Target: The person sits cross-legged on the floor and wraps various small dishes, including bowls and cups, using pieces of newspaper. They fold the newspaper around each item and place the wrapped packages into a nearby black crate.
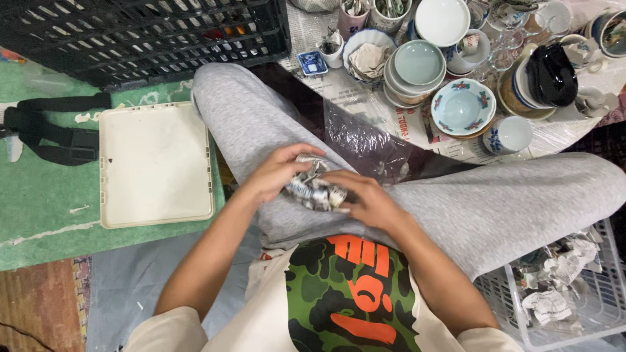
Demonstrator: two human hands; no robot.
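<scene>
Newspaper-covered floor holds stacked bowls (417, 68); both hands (277, 173) (368, 199) grip a newspaper-wrapped bundle (313, 189) over grey-trousered legs (495, 202).

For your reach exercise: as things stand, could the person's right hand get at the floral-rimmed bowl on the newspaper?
Probably yes. The right hand shares the newspaper-wrapped bundle with the left hand, but only the raised knee lies between it and the floral-rimmed bowl.

Green floor mat (45, 195) underfoot — a cream tray (155, 164) lies on it, a black crate (143, 32) beyond, a blue sheet (124, 287) nearer.
</scene>
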